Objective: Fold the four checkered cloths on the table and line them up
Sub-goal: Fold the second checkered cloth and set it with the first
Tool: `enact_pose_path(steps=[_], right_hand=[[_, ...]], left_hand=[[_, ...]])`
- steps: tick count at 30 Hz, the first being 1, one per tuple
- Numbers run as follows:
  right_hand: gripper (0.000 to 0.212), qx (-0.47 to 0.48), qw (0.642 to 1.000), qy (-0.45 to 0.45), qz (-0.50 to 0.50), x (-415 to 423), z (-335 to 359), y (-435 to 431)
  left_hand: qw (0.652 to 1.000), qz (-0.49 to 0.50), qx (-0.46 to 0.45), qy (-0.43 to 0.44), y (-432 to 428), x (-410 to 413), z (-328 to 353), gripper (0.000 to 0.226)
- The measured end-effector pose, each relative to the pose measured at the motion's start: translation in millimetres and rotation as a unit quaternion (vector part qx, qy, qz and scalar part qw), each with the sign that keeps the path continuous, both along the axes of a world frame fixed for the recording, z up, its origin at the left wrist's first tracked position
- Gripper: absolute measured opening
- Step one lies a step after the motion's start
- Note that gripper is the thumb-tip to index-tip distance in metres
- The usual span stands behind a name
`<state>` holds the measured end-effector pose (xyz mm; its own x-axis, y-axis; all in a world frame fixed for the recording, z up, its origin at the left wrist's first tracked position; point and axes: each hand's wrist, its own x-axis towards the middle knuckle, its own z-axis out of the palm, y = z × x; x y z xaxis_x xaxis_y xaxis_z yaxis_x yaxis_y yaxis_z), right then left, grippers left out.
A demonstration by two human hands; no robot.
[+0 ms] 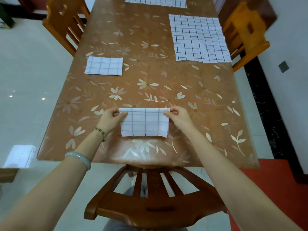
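A folded white checkered cloth (144, 122) hangs just above the near middle of the table. My left hand (112, 117) pinches its top left corner and my right hand (178, 117) pinches its top right corner. Another folded checkered cloth (104, 65) lies flat at the table's left side. An unfolded checkered cloth (199, 38) lies spread out at the far right. A further unfolded cloth (155, 1) lies at the far end, cut off by the frame's top edge.
The table (150, 90) has a brown floral cover. Wooden chairs stand at the near edge (153, 202), the far left (65, 25) and the far right (245, 34). White tiled floor lies to the left, red floor at the lower right.
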<state>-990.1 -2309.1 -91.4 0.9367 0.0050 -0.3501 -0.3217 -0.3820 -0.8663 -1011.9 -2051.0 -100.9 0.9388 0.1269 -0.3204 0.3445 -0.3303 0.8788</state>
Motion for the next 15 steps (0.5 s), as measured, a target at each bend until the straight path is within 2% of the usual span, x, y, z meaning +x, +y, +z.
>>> enact_pose_path(steps=[4,6,8,11,13,15], right_hand=[[0.011,0.079,0.996,0.028,-0.020,-9.5,4.0,9.6],[0.019,0.116,0.991,0.070,0.019,-14.8,8.4,17.6],[0.032,0.115,0.985,0.108,0.074,-18.4,10.8,29.6],[0.022,0.095,0.985,0.106,0.102,-22.1,22.2,52.2],[0.015,0.090,0.986,0.094,0.105,-20.0,30.4,67.8],[0.014,0.096,0.985,0.089,0.114,-17.1,37.4,84.8]], left_hand=[[0.998,0.052,-0.024,-0.002,8.7,-16.9,7.3,0.006],[0.997,0.072,-0.017,-0.012,16.1,-26.2,9.5,0.009],[0.996,0.090,-0.016,-0.010,28.4,-38.2,13.7,0.011],[0.992,0.124,-0.017,-0.014,52.1,-52.3,20.4,0.011],[0.987,0.147,-0.066,-0.008,70.6,-58.0,25.0,0.012],[0.979,0.165,-0.118,0.007,89.3,-63.5,28.5,0.030]])
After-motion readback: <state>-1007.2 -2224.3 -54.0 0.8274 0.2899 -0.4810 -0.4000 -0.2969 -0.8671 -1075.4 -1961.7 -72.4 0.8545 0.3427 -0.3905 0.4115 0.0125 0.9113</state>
